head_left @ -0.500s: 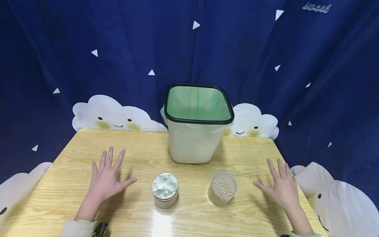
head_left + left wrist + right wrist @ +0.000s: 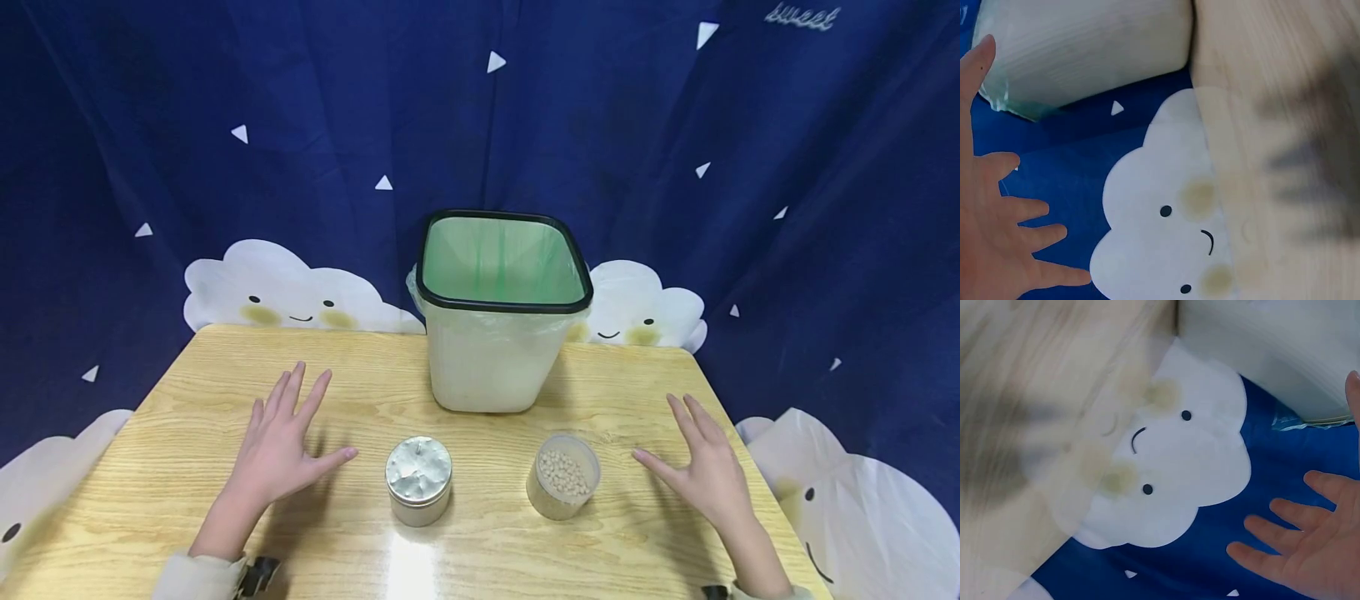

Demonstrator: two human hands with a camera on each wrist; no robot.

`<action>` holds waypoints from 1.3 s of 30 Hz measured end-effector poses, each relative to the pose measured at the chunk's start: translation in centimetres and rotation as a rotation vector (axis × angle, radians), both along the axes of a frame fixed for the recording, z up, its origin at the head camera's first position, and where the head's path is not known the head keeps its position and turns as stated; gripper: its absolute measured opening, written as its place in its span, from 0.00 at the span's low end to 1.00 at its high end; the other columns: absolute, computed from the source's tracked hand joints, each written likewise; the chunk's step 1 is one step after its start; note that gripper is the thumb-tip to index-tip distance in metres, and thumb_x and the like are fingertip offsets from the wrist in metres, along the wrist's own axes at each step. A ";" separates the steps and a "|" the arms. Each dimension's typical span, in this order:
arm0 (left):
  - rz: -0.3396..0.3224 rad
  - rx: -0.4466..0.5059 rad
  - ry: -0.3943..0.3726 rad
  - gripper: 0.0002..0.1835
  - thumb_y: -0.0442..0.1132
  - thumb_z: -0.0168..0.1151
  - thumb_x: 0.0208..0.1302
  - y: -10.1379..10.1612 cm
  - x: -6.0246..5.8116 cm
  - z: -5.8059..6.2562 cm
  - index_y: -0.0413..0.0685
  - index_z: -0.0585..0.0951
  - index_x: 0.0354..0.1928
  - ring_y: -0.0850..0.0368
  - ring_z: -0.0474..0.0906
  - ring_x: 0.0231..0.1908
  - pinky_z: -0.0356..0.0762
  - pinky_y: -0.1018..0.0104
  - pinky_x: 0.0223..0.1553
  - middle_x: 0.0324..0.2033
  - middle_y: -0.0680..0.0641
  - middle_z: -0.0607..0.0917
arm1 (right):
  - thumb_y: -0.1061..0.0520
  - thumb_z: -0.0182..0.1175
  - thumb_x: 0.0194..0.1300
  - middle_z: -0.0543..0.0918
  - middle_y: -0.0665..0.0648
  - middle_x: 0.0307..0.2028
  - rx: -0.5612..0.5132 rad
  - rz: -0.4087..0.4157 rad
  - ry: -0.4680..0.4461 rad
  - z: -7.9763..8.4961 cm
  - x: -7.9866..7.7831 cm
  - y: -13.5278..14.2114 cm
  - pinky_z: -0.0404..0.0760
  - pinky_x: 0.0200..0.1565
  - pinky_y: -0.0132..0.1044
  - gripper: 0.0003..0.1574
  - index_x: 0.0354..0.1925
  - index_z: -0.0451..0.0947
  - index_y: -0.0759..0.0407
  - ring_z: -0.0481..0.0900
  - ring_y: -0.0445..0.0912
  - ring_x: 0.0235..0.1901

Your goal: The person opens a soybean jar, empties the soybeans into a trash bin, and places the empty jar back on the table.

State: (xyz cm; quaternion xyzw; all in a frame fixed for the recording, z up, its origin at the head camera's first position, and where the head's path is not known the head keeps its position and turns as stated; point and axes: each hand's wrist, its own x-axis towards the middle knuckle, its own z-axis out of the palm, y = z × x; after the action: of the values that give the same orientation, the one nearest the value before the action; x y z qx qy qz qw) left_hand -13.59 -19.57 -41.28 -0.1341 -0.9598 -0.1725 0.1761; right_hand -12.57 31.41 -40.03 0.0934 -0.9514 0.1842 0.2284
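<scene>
Above the left part of the desk (image 2: 360, 379), the left hand (image 2: 276, 454) held nothing, its fingers apart; the silver-topped tin (image 2: 418, 483) stood upright near its thumb, to the right, closer to this hand than the other. Opposite, the right hand (image 2: 708, 477), fingers also spread and holding nothing, had the cup (image 2: 550, 498) of pale beads (image 2: 564, 472) to its left. A gap separated the two containers; the bin (image 2: 491, 362) stood behind them, toward the desk's far edge.

Crinkled metallic tin (image 2: 418, 482), glossy wood-grain table (image 2: 375, 379)
</scene>
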 end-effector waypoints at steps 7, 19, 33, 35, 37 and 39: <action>-0.094 0.021 0.078 0.55 0.63 0.68 0.39 1.0 0.0 0.9 0.53 0.55 0.69 0.35 0.54 0.62 0.54 0.36 0.55 0.64 0.35 0.58 | 0.46 0.73 0.39 0.70 0.71 0.55 -0.058 0.060 0.029 0.9 0.3 -1.7 0.67 0.45 0.62 0.53 0.61 0.65 0.63 0.67 0.67 0.52; -0.237 0.073 0.064 0.56 0.61 0.70 0.37 2.8 0.1 1.8 0.55 0.55 0.70 0.39 0.61 0.59 0.63 0.40 0.52 0.62 0.40 0.63 | 0.54 0.73 0.42 0.77 0.63 0.50 -0.182 0.172 0.024 1.8 0.8 -5.2 0.73 0.43 0.53 0.44 0.58 0.70 0.63 0.76 0.57 0.45; -0.453 0.111 -0.054 0.55 0.59 0.71 0.38 3.6 0.2 1.5 0.53 0.56 0.69 0.41 0.61 0.60 0.66 0.41 0.50 0.64 0.43 0.62 | 0.58 0.73 0.40 0.77 0.60 0.50 -0.298 0.378 -0.025 0.8 0.7 -9.8 0.78 0.39 0.45 0.47 0.60 0.67 0.63 0.77 0.52 0.45; -0.467 0.115 -0.067 0.55 0.59 0.71 0.39 3.6 0.2 1.4 0.53 0.56 0.69 0.40 0.61 0.60 0.66 0.40 0.50 0.64 0.42 0.62 | 0.57 0.73 0.41 0.76 0.60 0.52 -0.313 0.407 -0.051 0.5 0.7 -10.6 0.78 0.40 0.46 0.48 0.61 0.66 0.62 0.76 0.51 0.46; -0.472 0.125 -0.078 0.55 0.59 0.71 0.38 3.6 0.1 1.3 0.53 0.56 0.69 0.40 0.61 0.59 0.66 0.40 0.50 0.64 0.42 0.62 | 0.55 0.73 0.42 0.75 0.60 0.53 -0.325 0.436 -0.081 0.1 0.8 -11.3 0.77 0.41 0.45 0.48 0.62 0.64 0.61 0.76 0.52 0.47; -0.477 0.138 -0.088 0.55 0.58 0.72 0.38 3.7 0.0 1.2 0.53 0.56 0.69 0.40 0.62 0.59 0.66 0.40 0.50 0.63 0.42 0.62 | 0.54 0.72 0.43 0.74 0.60 0.54 -0.334 0.462 -0.106 -0.3 0.9 -12.0 0.77 0.41 0.45 0.48 0.62 0.64 0.60 0.75 0.52 0.47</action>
State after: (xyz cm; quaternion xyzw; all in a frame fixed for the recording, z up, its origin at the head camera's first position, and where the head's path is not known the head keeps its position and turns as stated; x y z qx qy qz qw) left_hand -13.54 -15.91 -40.06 -0.3366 -0.8937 -0.2802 0.0973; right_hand -11.72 19.36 -40.36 0.2590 -0.8721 0.3900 0.1425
